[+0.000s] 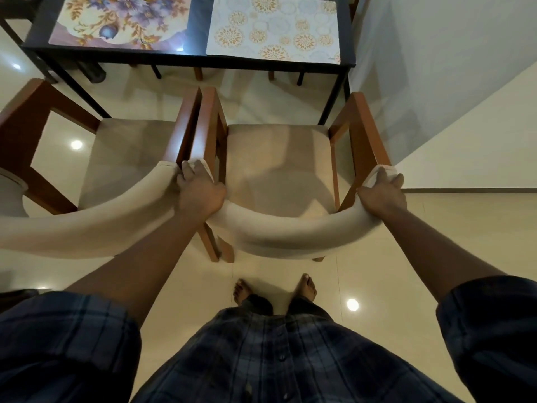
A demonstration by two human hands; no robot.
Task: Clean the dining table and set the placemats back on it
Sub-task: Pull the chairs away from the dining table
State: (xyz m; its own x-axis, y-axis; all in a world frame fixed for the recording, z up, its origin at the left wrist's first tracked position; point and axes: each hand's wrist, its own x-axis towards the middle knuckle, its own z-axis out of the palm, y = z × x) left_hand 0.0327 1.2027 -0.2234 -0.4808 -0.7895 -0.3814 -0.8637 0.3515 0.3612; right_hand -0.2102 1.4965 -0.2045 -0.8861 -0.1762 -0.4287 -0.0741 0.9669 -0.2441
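Two hands (pixel 200 190) (pixel 380 193) grip chair (pixel 279 167); second chair (pixel 122 158) touching it

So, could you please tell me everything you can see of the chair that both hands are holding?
The chair has a reddish-brown wooden frame with armrests, a beige padded seat and a curved beige padded backrest. It stands upright on the pale tiled floor, facing the dark table, its seat clear of the table edge. The left hand and right hand grip the backrest's two ends. A matching chair stands close at its left; whether they touch is unclear.
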